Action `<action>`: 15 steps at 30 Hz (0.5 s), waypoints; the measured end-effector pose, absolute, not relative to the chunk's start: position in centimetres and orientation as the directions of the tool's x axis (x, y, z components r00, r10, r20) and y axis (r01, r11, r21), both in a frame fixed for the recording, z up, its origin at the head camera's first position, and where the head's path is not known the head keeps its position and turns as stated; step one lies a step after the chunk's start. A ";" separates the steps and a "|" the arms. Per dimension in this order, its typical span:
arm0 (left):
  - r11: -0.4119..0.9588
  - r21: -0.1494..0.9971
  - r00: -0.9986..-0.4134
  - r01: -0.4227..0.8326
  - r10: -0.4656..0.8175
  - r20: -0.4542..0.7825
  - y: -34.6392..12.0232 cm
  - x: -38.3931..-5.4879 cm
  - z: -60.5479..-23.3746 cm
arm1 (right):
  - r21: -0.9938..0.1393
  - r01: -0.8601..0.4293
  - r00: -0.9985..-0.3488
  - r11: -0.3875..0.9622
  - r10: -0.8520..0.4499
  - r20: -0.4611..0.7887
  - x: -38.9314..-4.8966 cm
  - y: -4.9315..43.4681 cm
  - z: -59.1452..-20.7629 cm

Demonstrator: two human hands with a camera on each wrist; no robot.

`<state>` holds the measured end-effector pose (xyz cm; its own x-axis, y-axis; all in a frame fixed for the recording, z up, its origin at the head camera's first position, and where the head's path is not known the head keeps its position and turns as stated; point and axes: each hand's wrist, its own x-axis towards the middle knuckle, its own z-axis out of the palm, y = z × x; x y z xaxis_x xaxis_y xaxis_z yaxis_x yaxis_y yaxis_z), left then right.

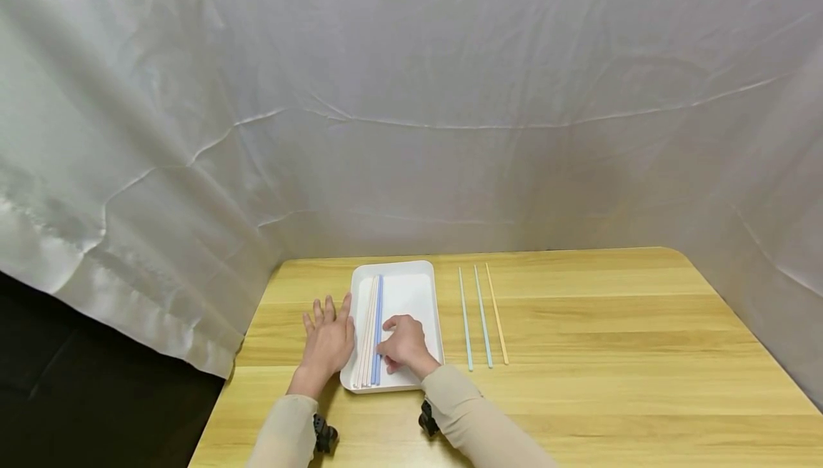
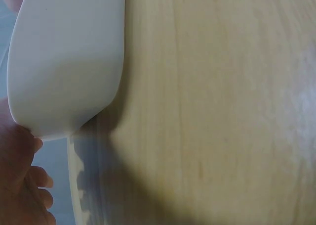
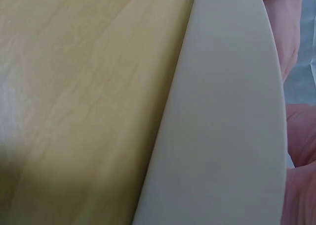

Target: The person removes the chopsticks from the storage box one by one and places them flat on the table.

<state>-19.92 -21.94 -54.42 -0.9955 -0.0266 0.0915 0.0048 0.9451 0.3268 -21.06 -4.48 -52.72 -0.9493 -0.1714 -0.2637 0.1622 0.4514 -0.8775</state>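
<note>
A white tray [image 1: 411,289] lies on the table, its side wall filling much of both wrist views. Inside it, along its left half, several pale pink chopsticks [image 1: 367,332] lie beside blue chopsticks [image 1: 379,304], all running lengthwise. My left hand [image 1: 329,343] rests at the tray's left edge with its fingers spread and straight. Over the tray is my right hand [image 1: 406,343], its fingers bent loosely and a fingertip right at the blue chopsticks. In the right wrist view, the tray wall hides most of that hand.
To the right of the tray, two light teal chopsticks [image 1: 484,318] and one yellow chopstick [image 1: 497,314] lie apart on the wooden table [image 1: 611,354]. A pale grey curtain [image 1: 450,168] hangs behind the table and along its sides.
</note>
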 end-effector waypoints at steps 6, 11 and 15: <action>0.948 0.318 -0.996 0.007 -0.022 0.090 -22.0 -19.9 -54.5 | -0.878 0.146 -0.956 0.455 -0.163 -0.243 -21.1 -4.3 -52.7; 0.948 0.317 -0.996 0.008 -0.021 0.088 -22.0 -19.8 -54.5 | -0.858 0.124 -0.963 0.498 -0.149 -0.225 -21.1 -4.5 -52.7; 0.947 0.322 -0.996 0.009 -0.019 0.084 -21.9 -19.8 -54.3 | -0.845 0.114 -0.971 0.522 -0.123 -0.207 -21.1 -4.7 -52.8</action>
<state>-19.77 -21.90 -54.33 -0.9963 -0.0188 0.0844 0.0094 0.9467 0.3220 -21.11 -4.67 -52.80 -0.9706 -0.1234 -0.2067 0.1135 0.5225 -0.8451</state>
